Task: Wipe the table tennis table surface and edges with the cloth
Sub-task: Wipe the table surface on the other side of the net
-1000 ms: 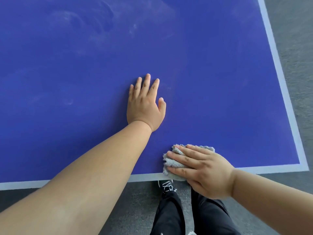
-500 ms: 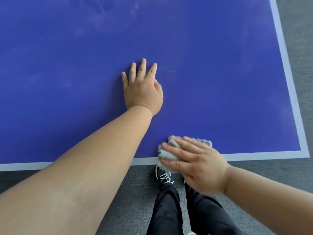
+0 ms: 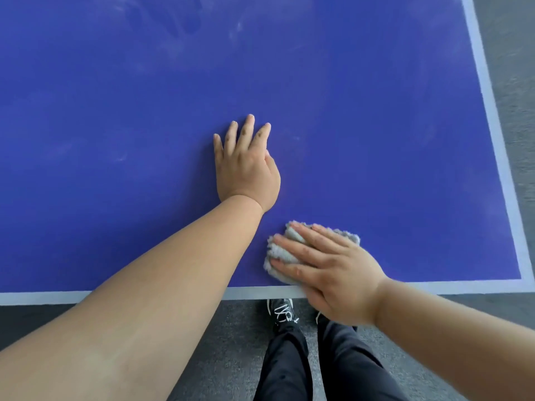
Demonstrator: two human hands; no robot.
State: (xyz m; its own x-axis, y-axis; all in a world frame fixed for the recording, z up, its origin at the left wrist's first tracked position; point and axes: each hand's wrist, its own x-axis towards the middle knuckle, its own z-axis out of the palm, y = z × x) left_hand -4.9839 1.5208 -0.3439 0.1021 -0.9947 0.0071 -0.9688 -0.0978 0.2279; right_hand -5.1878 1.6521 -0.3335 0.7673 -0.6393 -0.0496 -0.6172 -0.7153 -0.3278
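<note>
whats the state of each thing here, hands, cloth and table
left hand: flat on the table, fingers straight, holds nothing
right hand: presses the cloth down with straight fingers
cloth: bunched, lying on the table close to its near edge
table: pale smears on its far part

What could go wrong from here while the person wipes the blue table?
The small grey fluffy cloth sits bunched under the flat right hand, close to the pale front edge stripe; it might slide off onto the grey carpeted floor. The bare left hand rests flat on the blue table tennis table surface and may leave fresh prints.
</note>
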